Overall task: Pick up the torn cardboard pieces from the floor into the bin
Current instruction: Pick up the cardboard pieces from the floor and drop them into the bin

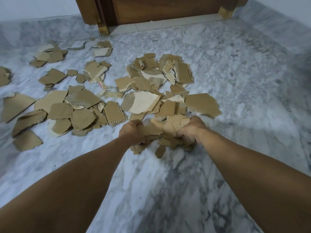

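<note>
Gripping cardboard bundle (165, 130): left hand (133, 131), right hand (191, 128).

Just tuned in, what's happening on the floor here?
A person is gathering torn cardboard off a marble floor. The left hand and right hand grip one bunch of cardboard pieces between them. Many more scattered pieces lie beyond, towards a wooden door. No bin is in view.

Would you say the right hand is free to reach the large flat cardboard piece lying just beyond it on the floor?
Probably not yet. The large flat piece lies close and unobstructed on the marble floor, but the right hand is already gripping a bundle of torn pieces together with the left hand.
</note>
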`<state>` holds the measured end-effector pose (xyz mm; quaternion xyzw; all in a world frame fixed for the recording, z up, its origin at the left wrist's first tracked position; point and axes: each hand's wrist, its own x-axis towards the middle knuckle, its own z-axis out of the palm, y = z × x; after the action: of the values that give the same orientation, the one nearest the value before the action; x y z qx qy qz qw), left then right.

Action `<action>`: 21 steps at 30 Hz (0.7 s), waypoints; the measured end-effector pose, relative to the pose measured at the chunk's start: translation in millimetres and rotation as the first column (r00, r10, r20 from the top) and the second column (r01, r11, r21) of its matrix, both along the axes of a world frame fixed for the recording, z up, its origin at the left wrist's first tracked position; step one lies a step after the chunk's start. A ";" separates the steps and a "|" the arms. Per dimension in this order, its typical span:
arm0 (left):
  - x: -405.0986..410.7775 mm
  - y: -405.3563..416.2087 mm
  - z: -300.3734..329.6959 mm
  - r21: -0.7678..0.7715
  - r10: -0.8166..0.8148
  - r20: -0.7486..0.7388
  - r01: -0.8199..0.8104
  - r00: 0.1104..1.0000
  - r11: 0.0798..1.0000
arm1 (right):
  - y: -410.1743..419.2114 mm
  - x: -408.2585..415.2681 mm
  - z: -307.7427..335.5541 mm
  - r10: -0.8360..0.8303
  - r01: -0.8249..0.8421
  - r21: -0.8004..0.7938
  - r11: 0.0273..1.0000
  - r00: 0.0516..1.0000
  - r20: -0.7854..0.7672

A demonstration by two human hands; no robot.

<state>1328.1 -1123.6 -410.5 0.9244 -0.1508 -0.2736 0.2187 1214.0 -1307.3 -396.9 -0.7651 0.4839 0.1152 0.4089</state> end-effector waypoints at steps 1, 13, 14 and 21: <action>-1.4 1.6 4.0 -0.057 0.043 -0.037 -0.045 0.998 0.997 | 0.3 0.1 2.7 0.004 -0.004 0.021 1.000 1.000 0.006; 12.2 49.2 119.0 -0.137 0.226 -0.151 -0.247 0.962 0.959 | 38.9 25.6 81.6 0.222 -0.229 0.056 0.972 0.969 0.113; 13.3 56.0 130.0 -0.120 0.208 -0.133 -0.224 0.969 0.967 | 44.6 27.3 92.3 0.233 -0.241 0.057 0.969 0.966 0.115; 27.1 118.6 209.7 -0.163 0.324 0.002 -0.320 0.946 0.933 | 75.7 57.5 158.5 0.283 -0.299 0.030 0.954 0.928 0.244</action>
<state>1355.2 -1004.9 -200.9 0.9198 -0.0220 -0.2079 0.3320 1271.6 -1231.6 -238.4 -0.8226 0.3088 0.0987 0.4672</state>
